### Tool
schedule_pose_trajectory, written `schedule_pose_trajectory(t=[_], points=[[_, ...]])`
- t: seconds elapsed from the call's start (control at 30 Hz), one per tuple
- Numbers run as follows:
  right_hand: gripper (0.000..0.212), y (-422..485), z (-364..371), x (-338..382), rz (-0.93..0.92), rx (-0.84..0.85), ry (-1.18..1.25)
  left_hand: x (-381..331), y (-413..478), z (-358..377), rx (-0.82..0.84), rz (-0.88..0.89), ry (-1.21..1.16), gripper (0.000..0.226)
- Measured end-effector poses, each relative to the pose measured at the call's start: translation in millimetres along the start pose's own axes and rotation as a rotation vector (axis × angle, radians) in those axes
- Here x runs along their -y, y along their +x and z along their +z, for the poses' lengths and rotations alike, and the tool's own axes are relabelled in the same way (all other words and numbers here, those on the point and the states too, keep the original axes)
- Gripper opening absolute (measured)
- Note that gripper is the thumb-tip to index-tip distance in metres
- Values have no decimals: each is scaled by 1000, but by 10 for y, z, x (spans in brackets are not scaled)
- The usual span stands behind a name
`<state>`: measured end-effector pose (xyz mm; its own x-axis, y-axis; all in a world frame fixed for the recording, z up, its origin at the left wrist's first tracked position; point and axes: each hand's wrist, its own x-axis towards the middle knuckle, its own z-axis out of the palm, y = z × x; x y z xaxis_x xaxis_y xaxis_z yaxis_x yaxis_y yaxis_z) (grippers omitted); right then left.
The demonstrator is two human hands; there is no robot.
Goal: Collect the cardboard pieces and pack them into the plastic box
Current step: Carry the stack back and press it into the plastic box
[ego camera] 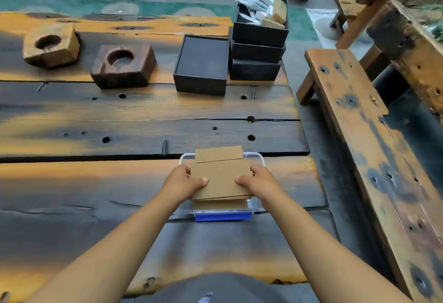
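A stack of brown cardboard pieces (pixel 220 175) is held flat over the clear plastic box (pixel 257 158), which stands on the wooden table and has a blue clasp (pixel 223 216) on its near side. My left hand (pixel 184 180) grips the stack's left edge, thumb on top. Gripping the right edge is my right hand (pixel 259 180), thumb also on top. One piece sticks out at the far end of the stack. More cardboard lies inside the box under the held stack, mostly hidden.
On the table (pixel 143 110) farther back stand two wooden blocks with round hollows (pixel 51 44) (pixel 123 65), an open black box (pixel 202 64) and stacked black boxes (pixel 257 46) topped with papers. A wooden bench (pixel 359 122) runs along the right.
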<state>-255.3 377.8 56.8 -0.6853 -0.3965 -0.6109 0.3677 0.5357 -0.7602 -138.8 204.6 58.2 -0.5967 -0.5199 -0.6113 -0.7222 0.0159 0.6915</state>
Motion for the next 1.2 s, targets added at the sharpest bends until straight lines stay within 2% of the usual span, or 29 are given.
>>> schedule_pose_trajectory(t=[0.1, 0.2, 0.3, 0.47, 0.63, 0.77, 0.93, 1.07, 1.2], points=[[25, 82, 81, -86, 38, -48, -155, 106, 82, 0, -10, -11, 83, 26], [33, 153, 112, -150, 35, -83, -334, 149, 127, 55, -46, 48, 267, 48], [37, 208, 121, -201, 23, -107, -474, 198, 144, 131, -22, 146, 430, 51], [41, 219, 152, -259, -4, -113, -678, 240, 167, 203, 12, 194, 572, 57], [41, 238, 133, -232, -45, -90, -752, 233, 199, 159, 49, 150, 609, 68], [50, 217, 106, -317, -77, -64, -803, 277, 169, 202, 83, 141, 673, 61], [53, 227, 102, -277, -101, -43, -879, 231, 226, 197, 95, 115, 725, 65], [61, 352, 67, -126, -47, 83, -888, 48, 344, 183, 180, 36, 801, 69], [55, 580, 62, 71, 82, 207, -927, -195, 511, 161, 249, -57, 836, 71]])
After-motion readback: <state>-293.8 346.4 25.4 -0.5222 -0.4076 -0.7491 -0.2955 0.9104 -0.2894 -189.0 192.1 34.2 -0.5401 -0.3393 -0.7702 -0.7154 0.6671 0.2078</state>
